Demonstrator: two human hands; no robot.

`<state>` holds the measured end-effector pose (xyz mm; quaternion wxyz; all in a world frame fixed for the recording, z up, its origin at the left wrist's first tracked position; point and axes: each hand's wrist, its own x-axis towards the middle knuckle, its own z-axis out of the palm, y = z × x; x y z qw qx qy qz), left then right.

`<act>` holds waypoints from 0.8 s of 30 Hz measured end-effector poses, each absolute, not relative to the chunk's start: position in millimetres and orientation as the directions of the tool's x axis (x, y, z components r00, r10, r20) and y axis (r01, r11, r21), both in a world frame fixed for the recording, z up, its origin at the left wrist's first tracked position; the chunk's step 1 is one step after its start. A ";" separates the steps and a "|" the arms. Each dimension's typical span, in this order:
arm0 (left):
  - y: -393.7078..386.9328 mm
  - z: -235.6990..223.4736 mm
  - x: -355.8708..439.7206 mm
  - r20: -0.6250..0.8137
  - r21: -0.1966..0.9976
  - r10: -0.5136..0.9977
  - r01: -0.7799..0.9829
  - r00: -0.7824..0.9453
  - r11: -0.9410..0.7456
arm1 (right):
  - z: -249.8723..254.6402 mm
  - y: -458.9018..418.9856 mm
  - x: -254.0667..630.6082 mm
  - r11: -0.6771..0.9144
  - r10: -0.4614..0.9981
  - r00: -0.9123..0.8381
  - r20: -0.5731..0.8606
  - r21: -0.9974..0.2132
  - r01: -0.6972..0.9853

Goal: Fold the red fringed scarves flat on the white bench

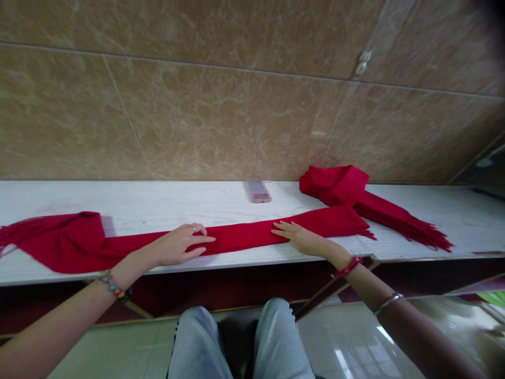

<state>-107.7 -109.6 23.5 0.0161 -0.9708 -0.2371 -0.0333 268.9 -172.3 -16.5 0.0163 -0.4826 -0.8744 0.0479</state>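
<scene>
A long red scarf (240, 238) lies stretched lengthwise along the white shelf (177, 197), its middle part a narrow, smooth strip. Its left end spreads wide and rumpled, with fringe at the far left; more fringe shows at its right end. My left hand (183, 243), with a ring on one finger, rests on the strip left of the middle, fingers apart. Farther right, my right hand (300, 238) lies flat on the cloth with its fingers stretched out. Neither hand grips the fabric.
A second red scarf (335, 184), loosely bundled, sits at the back right with its fringed end trailing toward the front edge. Against the wall lies a phone (259, 191), partly blurred. Brown marble tiles (197, 116) rise behind the shelf. Dark open compartments (236, 281) are below it.
</scene>
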 end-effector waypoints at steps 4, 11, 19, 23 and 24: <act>-103.3 6.8 -64.2 0.178 0.025 0.468 0.472 0.865 -0.881 | -7.7 -168.7 247.7 0.477 0.878 -0.478 0.035 -0.156 0.865; -102.5 -25.9 -23.6 0.012 0.001 0.561 0.561 0.828 -0.828 | -27.4 -164.5 198.1 0.470 0.875 -0.463 0.138 -0.016 0.883; -107.8 -18.1 -17.5 -0.073 0.037 0.619 0.622 0.782 -0.782 | -27.4 -161.9 260.4 0.286 0.939 -0.313 0.141 0.183 0.941; -111.3 -20.3 -13.5 -0.081 0.032 0.632 0.636 0.771 -0.771 | -23.9 -165.5 313.9 0.161 0.960 -0.219 0.174 0.294 0.942; -111.1 -22.0 -14.0 -0.071 0.030 0.628 0.631 0.775 -0.775 | -22.4 -167.2 329.3 0.129 0.965 -0.192 0.182 0.309 0.942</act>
